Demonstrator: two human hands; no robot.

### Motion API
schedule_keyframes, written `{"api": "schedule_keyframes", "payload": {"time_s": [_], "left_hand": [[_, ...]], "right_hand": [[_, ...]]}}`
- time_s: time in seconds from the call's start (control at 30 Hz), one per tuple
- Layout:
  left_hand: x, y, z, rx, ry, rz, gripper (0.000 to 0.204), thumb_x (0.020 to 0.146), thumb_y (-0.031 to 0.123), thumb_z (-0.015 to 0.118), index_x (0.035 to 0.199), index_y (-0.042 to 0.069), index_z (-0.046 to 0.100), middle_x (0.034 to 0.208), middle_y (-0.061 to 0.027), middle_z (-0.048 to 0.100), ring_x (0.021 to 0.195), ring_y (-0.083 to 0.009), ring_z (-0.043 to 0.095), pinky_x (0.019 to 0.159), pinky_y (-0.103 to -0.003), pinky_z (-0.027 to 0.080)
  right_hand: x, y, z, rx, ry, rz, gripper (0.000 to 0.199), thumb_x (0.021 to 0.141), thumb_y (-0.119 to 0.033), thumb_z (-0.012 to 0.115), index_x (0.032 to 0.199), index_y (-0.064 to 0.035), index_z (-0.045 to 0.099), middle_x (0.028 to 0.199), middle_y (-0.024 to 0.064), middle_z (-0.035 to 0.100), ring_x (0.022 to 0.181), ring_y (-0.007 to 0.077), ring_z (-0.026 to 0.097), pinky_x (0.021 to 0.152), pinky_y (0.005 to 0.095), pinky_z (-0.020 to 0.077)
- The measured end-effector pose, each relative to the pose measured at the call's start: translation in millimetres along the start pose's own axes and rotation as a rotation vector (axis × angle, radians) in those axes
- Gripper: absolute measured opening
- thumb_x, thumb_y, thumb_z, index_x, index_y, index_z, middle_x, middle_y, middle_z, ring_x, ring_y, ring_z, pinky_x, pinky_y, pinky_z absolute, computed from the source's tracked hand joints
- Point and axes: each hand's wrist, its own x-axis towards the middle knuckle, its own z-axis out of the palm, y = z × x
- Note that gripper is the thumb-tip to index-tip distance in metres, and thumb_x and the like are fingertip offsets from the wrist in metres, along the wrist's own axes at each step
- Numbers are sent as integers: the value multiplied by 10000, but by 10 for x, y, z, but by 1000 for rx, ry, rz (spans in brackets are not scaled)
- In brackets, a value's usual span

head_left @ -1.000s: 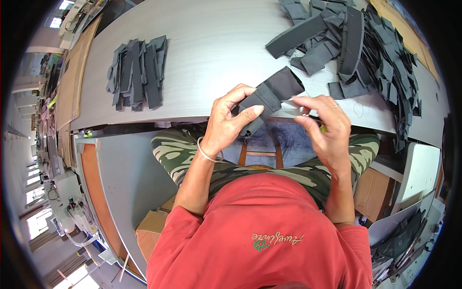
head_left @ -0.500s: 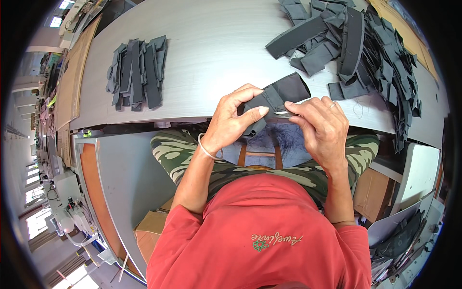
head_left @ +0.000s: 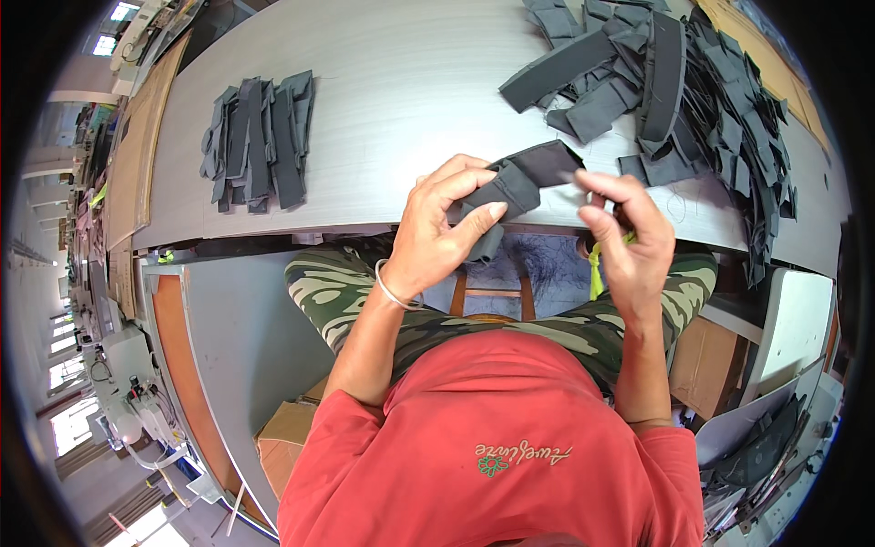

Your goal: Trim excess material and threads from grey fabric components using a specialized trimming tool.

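Observation:
My left hand (head_left: 444, 214) is closed on a folded dark grey fabric strip (head_left: 515, 189), its thumb pressed across the layers. The strip's wider end points up and to the right, above the table's front edge. Just right of it, my right hand (head_left: 629, 223) is curled around a small metal-tipped tool (head_left: 571, 189). Motion blurs its tip, so its exact kind does not show. A bright yellow-green ribbon (head_left: 596, 271) hangs below this hand. The tool's tip is close to the fabric; whether they touch I cannot tell.
A small bundle of grey strips (head_left: 258, 141) lies on the left of the pale table (head_left: 392, 100). At the right, a large heap of similar strips (head_left: 670, 87) hangs partly over the front edge. Below stand a wooden stool (head_left: 492, 294) and cardboard boxes (head_left: 706, 365).
My right hand has moved right, away from the fabric, and its fingers have loosened and turned. The yellow-green ribbon has come into view. My left hand keeps its hold almost unmoved.

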Motion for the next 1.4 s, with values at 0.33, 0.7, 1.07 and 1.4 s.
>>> {"api": "schedule_keyframes", "payload": {"time_s": [0.33, 0.7, 1.07, 1.4], "left_hand": [[-257, -525, 258, -621, 132, -405, 165, 831, 40, 623, 975, -32, 661, 940, -65, 623, 764, -119, 576, 719, -214, 448], [-272, -483, 294, -862, -25, -384, 720, 830, -85, 474, 1482, 37, 197, 1146, -145, 615, 884, -135, 629, 763, -224, 492], [-284, -454, 367, -511, -52, -192, 732, 800, -159, 416, 1478, 65, 251, 1184, -87, 590, 996, -66, 530, 812, -187, 434], [-300, -315, 374, -372, -46, -210, 621, 795, -154, 412, 1389, 27, 411, 1164, -74, 592, 996, -67, 520, 848, -193, 423]], "right_hand": [[39, 208, 282, 104, -151, 187, 244, 817, -74, 677, 1058, -44, 667, 910, 57, 664, 825, 126, 606, 751, 250, 469], [-148, 322, 174, 187, -317, 77, 439, 683, -133, 779, 1107, -102, 671, 1086, 83, 647, 921, 204, 642, 793, 307, 502], [-180, 225, 193, -160, -217, -12, 279, 744, -139, 726, 1020, -108, 694, 845, 52, 616, 727, 217, 604, 623, 326, 472], [-174, 218, 260, -465, -241, -168, 165, 759, -192, 710, 913, -132, 701, 713, 3, 594, 673, 196, 566, 597, 319, 431]]}}
